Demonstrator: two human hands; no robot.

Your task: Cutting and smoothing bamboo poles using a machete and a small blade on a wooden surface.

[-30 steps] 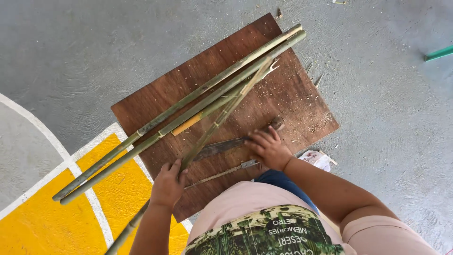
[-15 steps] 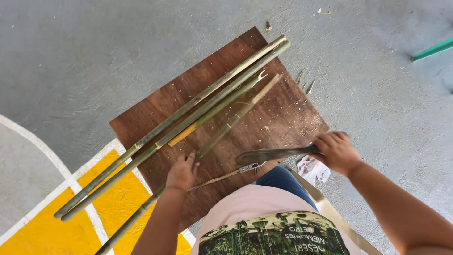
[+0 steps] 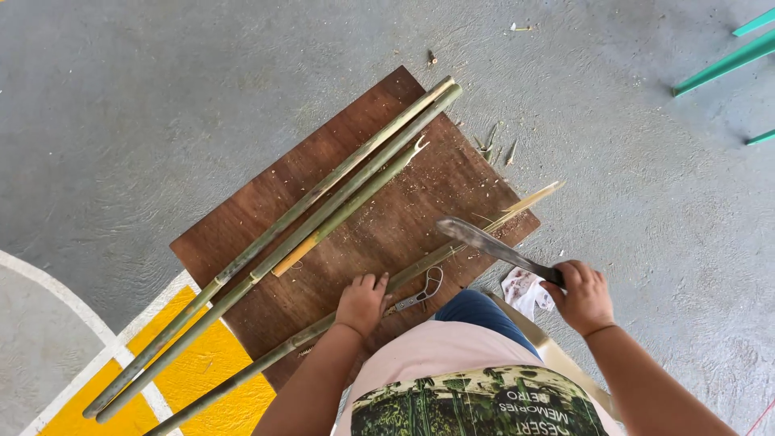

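Left hand point(image 3: 361, 303) presses flat, fingers spread, pinning bamboo strip point(image 3: 420, 273) to board point(image 3: 242, 234); right hand point(image 3: 583, 295) fists knife point(image 3: 494, 246), blade raised over strip, likely for splitting. Poles point(image 3: 323, 202) lie aside.

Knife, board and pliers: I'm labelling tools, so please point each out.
Knife point(image 3: 484, 241): head view, middle of the blade.
Board point(image 3: 242, 234): head view, bare brown surface near its left corner.
Pliers point(image 3: 420, 294): head view, on the handles beside the left hand point(image 3: 362, 303).
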